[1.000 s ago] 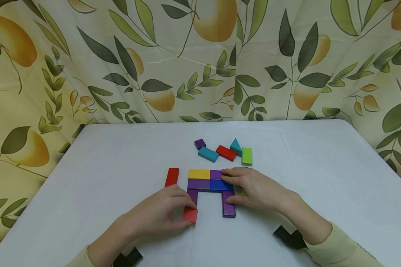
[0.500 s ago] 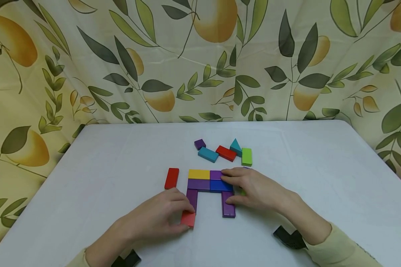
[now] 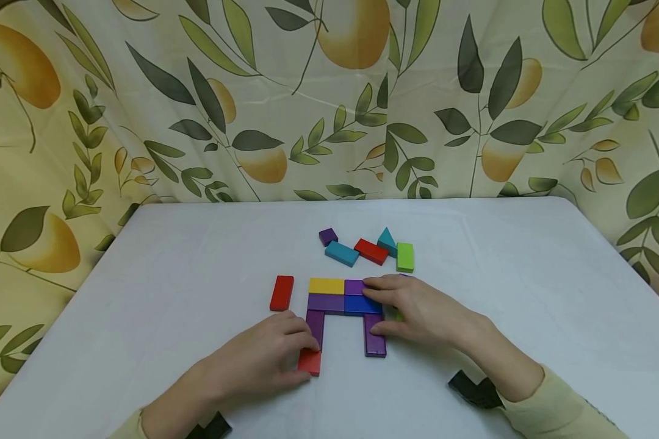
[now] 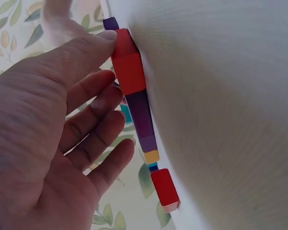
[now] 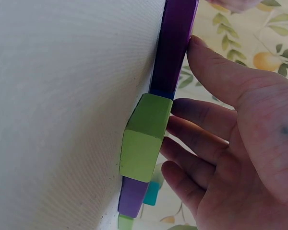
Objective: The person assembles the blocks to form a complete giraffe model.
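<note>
While the left hand [image 3: 266, 353] pinches a red block [image 3: 310, 363] between its thumb and pointer finger, the block sits at the near end of the left purple block [image 3: 316, 329]. The right hand [image 3: 425, 311] has its fingers a little apart, with tips touching a small purple block [image 3: 353, 287] and a blue block [image 3: 360, 304]. Its thumb is on the right purple block [image 3: 375, 345]. A green block [image 5: 143, 143] is beside that hand, on the white table [image 3: 500, 256].

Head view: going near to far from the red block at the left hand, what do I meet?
Red block, lengthwise purple block, crosswise purple block, yellow block, light blue block, small purple block.
</note>
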Demonstrator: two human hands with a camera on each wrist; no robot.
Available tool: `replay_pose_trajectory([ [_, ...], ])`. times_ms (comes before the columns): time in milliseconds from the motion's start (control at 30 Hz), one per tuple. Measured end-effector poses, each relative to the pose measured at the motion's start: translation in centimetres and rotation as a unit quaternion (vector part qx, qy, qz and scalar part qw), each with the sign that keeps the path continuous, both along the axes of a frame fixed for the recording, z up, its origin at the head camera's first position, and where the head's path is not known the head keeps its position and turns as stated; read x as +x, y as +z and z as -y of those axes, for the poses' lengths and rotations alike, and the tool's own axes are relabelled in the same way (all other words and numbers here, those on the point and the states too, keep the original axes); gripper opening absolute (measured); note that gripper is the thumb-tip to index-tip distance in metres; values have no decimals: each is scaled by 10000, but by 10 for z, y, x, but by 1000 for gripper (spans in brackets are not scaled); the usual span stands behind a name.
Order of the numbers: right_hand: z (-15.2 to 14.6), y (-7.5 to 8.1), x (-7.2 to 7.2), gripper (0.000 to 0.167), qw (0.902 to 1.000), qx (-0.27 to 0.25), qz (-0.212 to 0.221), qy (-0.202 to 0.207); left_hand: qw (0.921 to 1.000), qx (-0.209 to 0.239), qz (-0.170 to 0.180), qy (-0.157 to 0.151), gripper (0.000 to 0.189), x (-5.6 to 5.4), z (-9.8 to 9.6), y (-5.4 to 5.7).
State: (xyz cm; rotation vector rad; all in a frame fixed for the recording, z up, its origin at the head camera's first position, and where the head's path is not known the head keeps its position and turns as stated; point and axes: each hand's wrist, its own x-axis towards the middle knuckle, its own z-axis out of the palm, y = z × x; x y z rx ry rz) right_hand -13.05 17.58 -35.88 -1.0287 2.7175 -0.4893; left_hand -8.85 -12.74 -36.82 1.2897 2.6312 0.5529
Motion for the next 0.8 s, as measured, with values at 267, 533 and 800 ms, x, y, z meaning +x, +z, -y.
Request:
replay_pose_trajectory([
  [267, 0, -1, 0, 63, 10000, -6, -34, 33, 9999, 24, 160, 27, 30, -1, 7, 1],
  [533, 0, -1, -1, 63, 10000, 28, -15, 13, 9998, -31, 180, 56, 29, -3, 6, 0],
  [800, 0, 0, 0, 63, 10000, 19, -26, 12, 9984, 189, 451, 267, 31, -6, 4, 2],
])
